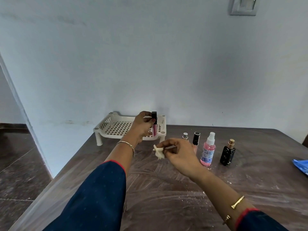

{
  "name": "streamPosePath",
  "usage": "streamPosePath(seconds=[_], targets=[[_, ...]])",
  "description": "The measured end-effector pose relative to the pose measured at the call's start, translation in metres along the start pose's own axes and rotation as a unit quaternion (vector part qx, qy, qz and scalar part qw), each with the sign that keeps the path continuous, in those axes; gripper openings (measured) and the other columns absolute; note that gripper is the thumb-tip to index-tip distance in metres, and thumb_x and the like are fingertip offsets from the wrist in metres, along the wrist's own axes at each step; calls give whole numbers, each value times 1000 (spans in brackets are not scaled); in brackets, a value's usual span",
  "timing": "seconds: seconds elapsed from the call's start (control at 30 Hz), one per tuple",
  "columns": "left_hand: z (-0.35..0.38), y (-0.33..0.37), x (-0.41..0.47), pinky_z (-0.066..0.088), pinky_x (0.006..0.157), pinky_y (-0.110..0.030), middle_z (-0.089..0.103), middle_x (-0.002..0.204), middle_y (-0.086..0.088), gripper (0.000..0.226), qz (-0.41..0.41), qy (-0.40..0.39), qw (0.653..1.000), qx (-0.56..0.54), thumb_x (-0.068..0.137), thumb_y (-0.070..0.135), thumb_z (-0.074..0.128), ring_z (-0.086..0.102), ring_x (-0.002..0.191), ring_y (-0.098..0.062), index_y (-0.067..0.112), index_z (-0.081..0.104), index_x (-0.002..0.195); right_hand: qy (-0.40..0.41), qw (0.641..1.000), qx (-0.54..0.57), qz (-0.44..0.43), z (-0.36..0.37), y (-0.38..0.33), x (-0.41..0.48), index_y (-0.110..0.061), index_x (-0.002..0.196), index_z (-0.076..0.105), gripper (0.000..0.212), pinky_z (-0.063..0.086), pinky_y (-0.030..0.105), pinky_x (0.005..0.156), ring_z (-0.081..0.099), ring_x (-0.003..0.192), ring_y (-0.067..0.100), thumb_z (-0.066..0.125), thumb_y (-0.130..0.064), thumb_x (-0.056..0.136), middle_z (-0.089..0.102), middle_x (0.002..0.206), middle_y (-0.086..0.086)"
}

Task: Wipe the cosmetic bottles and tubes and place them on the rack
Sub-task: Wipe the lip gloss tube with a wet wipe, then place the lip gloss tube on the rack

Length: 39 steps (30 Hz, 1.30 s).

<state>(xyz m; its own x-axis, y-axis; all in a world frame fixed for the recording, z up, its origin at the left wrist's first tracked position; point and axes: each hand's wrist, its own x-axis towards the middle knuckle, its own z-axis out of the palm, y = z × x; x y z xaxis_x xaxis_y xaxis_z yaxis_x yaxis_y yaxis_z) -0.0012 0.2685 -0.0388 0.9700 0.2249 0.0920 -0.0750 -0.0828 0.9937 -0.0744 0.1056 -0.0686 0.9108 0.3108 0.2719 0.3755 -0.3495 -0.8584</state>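
Observation:
My left hand (141,126) holds a pink lip-gloss tube (154,125) with a black cap upright, just in front of the white plastic rack (106,126) at the table's far left. My right hand (179,153) pinches a crumpled white tissue (158,152) below and to the right of the tube. Standing in a row to the right are a small silver-capped bottle (185,136), a black-capped bottle (196,138), a pink spray bottle (208,150) and a black perfume bottle (227,153).
The brown table (166,189) is streaked with dust and white specks. A blue packet (300,165) lies at the right edge. The wall stands right behind the rack, and the table's left edge drops to a dark tiled floor (16,164).

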Motion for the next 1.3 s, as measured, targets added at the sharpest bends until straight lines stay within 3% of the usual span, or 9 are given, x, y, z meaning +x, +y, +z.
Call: streamPosePath(seconds=[0.27,0.43,0.57,0.7,0.77,0.9,1.03,1.1,1.3], targets=[[-1,-3,3,46,76,-31,66,114,-10,29,4,-1,998,70,93,14,59,60,93,-17,14,53,121,-1,1000,9,-2,-1,-3,-2,-14,96,74,26,35,10,43,54,47,-5,56,4,88,72,88,0],[-1,-4,3,43,63,-23,65,116,-9,31,16,-2,996,88,92,14,61,58,90,-14,13,52,122,0,1000,13,-1,-2,-3,-2,-14,96,74,25,34,10,42,52,44,-4,57,3,88,73,88,-1],[-1,-3,1,42,65,-23,65,119,-10,40,12,-14,995,100,90,11,64,57,95,-16,11,49,127,3,1000,-6,-2,-3,0,-2,-16,96,74,25,38,12,45,57,53,-2,58,2,88,73,90,-2],[-3,0,-3,42,61,-19,63,122,-9,45,13,-18,995,102,87,6,66,57,98,-15,8,48,128,8,1000,-15,-3,-4,-1,-4,-17,96,75,26,50,16,56,66,77,6,59,1,87,72,92,-6],[-5,1,-4,46,65,-22,62,123,-7,46,21,-15,994,107,84,6,69,57,103,-16,8,49,126,13,1000,-12,0,-5,-3,-6,-17,95,75,27,51,16,59,67,80,9,58,2,87,72,92,-7],[-8,5,-12,50,94,-37,63,122,-8,45,35,15,992,121,79,10,75,59,112,-23,11,54,120,20,1000,-10,-2,-11,-8,-14,-16,94,75,27,53,17,64,67,81,4,57,3,86,72,90,-9],[-4,11,-31,46,97,-35,58,127,-7,55,46,15,986,161,78,15,76,55,113,-23,12,49,126,38,999,5,0,-21,-13,-30,-20,88,74,29,46,12,58,64,67,-4,56,4,86,71,84,-9],[-2,15,-45,44,92,-29,53,134,-8,59,51,16,984,170,80,16,75,53,116,-22,12,46,131,52,999,12,0,-27,-16,-39,-23,84,72,33,49,15,60,65,70,0,56,6,86,71,85,-8],[13,28,-85,36,92,-24,50,138,-7,58,86,48,976,197,82,15,72,48,124,-23,12,44,133,88,995,40,8,-46,-25,-72,-12,90,73,28,49,11,60,65,68,-3,55,9,86,71,88,-4]])
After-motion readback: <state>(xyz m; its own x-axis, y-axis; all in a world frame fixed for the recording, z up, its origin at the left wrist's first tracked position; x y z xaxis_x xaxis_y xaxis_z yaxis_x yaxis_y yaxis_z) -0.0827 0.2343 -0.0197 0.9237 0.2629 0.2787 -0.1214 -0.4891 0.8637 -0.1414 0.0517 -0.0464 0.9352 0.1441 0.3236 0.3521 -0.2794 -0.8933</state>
